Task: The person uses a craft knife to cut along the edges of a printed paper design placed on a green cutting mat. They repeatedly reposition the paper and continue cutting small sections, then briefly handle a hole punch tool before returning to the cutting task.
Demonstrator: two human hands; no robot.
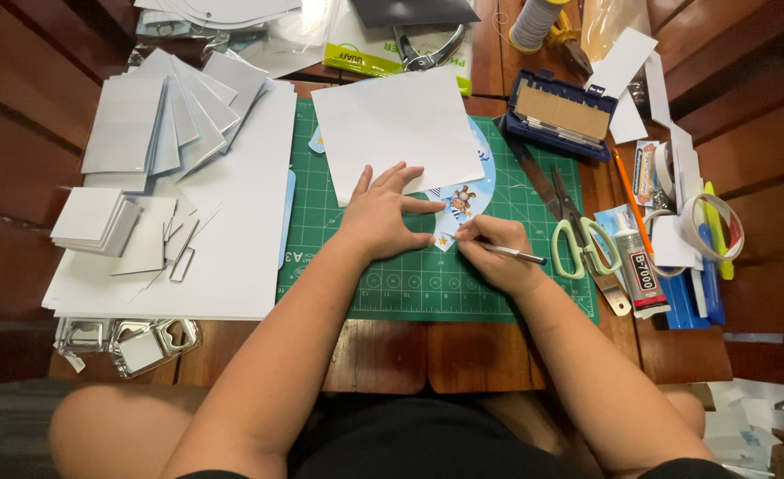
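Item: white paper sheet (392, 124) with printed round card (467, 200), on the green cutting mat (427, 284); my left hand (383, 222) presses it flat, fingers spread, grasping nothing. Thin, light, crease-prone, likely to slide; best pinned near its lower edge. My right hand (494, 253), just right of the left, pinches a slim pen (512, 254).

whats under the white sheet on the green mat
Under the white sheet a round blue printed card sticks out at its right and lower edge, on the green cutting mat. The rest of the card is covered.
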